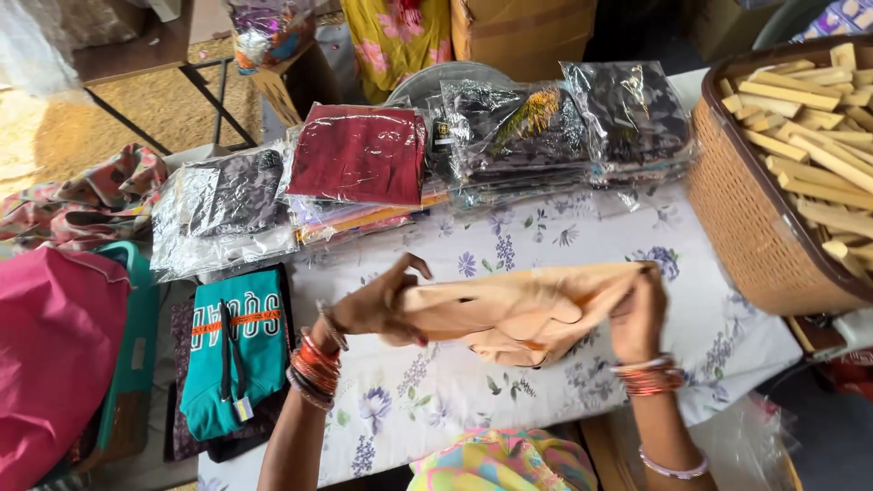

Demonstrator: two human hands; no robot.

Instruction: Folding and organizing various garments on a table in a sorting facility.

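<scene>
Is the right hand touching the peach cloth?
Touching: the head view shows the right hand gripping one end of the peach cloth, fingers closed over its edge.

You're in a small garment packing workshop or shop: stacks of folded clothes sealed in clear plastic bags fill the frame's upper middle, on a table under a floral cloth, with cardboard boxes behind.
</scene>
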